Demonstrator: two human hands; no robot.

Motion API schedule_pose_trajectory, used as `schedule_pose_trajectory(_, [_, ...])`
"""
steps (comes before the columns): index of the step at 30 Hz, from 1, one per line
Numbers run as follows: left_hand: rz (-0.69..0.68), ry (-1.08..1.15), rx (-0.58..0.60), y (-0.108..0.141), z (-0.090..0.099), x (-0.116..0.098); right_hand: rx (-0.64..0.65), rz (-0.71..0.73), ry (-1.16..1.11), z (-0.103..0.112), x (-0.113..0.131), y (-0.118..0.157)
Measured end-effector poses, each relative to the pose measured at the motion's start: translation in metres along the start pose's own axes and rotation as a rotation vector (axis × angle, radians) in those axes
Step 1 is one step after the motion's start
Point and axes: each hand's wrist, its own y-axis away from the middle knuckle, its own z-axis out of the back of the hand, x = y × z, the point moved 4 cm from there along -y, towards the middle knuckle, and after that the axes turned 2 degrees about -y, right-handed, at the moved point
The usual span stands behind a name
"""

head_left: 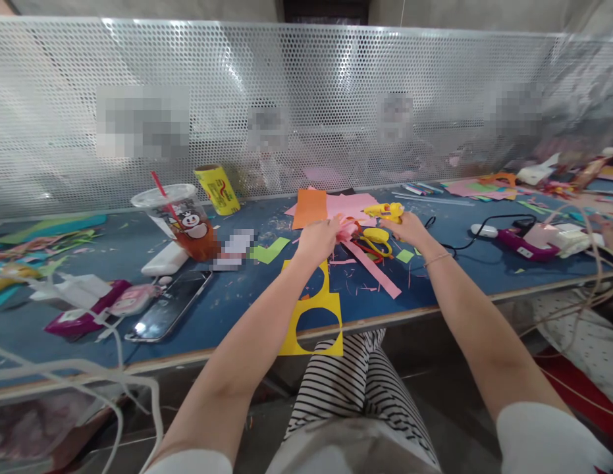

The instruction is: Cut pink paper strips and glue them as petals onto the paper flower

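Note:
In the middle of the blue table, my left hand (319, 239) has its fingers closed on a pink paper piece (347, 228) with thin curled strips. My right hand (411, 232) grips a yellow glue gun (385, 211), whose nozzle points left toward the pink paper. Between my hands lie yellow-handled scissors (378, 241). A long pink strip (376, 268) runs from beneath the pink piece toward the front edge. Behind my left hand is an orange sheet (310, 207) on pink sheets (358, 203). Under my left forearm, a yellow sheet with round holes (334, 303) overhangs the table edge.
To the left are a drink cup with a red straw (195, 227), a yellow roll (218, 191), a phone (170, 308) and a purple power strip (89, 309). Another power strip (528, 245) with cables lies right. A perforated metal screen (330, 85) stands behind.

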Motion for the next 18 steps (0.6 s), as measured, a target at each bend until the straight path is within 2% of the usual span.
schedule_pose_trajectory(4, [0.208,0.246,-0.095,-0.004,0.003,0.025,-0.007,-0.014,-0.016,0.002,0.003,0.002])
schedule_pose_trajectory(7, [0.308,0.408,-0.137,-0.007,-0.001,0.037,-0.002,-0.009,0.002,0.002,0.004,0.003])
schedule_pose_trajectory(13, [0.359,0.585,-0.213,-0.009,-0.004,0.043,-0.006,-0.002,0.014,0.003,0.003,0.002])
schedule_pose_trajectory(18, [0.371,0.689,-0.424,-0.008,0.013,0.048,-0.009,-0.009,0.01,0.001,-0.003,-0.001])
